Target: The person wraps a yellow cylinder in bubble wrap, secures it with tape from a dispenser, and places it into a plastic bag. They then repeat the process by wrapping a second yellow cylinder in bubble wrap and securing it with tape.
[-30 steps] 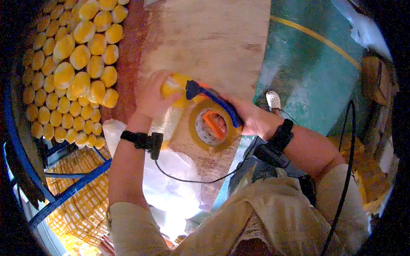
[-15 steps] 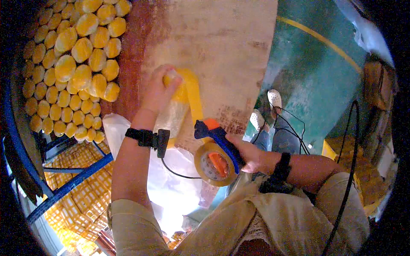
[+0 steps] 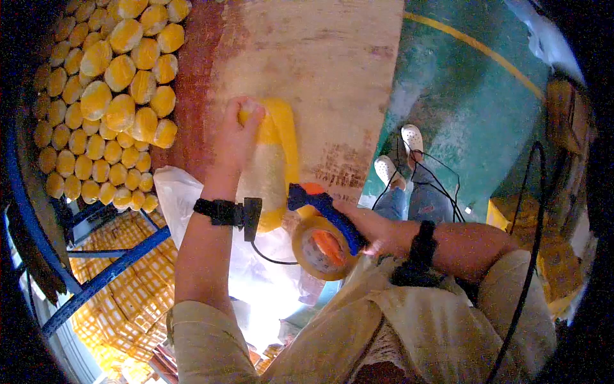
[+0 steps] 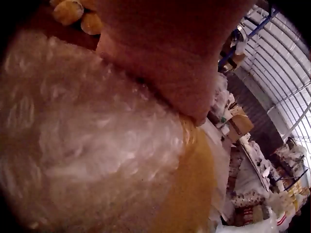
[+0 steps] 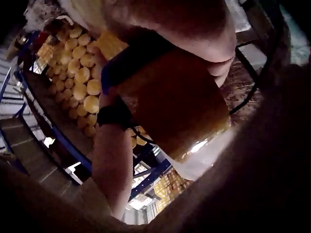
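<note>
My left hand grips the far end of a bubble-wrapped bundle, its thumb and fingers over the yellow-taped end. Clear bubble wrap fills much of the left wrist view, with a band of yellow tape beside the hand. From that far end a yellow tape strip runs down the bundle's right side to a blue tape dispenser. My right hand holds the dispenser by its handle, with the large tape roll facing left. In the right wrist view, the roll looks dark amber.
Many yellow-ended rolls are stacked at the left of the worn table. White plastic sheeting lies by the near edge, close to a blue metal frame. Cables hang near the right arm. Cardboard boxes stand at the right.
My right hand has drawn the tape dispenser from the bundle's far end back toward my body, pulling out a tape strip. Since then the bundle has shifted slightly right, and the strip lies closer along it.
</note>
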